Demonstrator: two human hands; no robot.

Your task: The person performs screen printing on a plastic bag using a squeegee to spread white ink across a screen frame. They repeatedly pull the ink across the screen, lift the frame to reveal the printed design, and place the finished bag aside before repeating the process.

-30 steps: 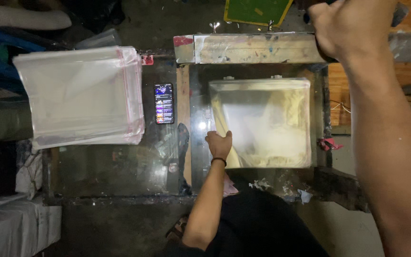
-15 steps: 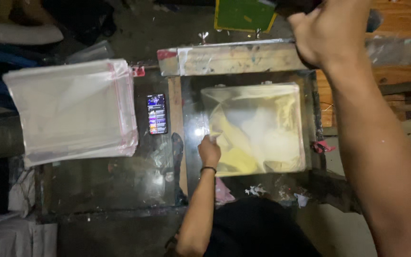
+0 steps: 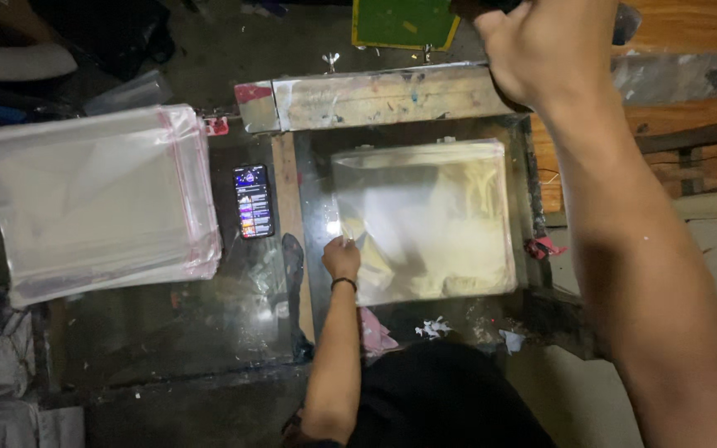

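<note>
Clear bag point(image 3: 425, 220) seemingly under left fingers point(image 3: 339, 249).

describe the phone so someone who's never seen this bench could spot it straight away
Start at the big stack of clear plastic bags on the glass worktop. Just right of its pink-edged side, before the wooden strip, lies the phone. It is the only small dark slab with a lit, colourful screen.
</note>
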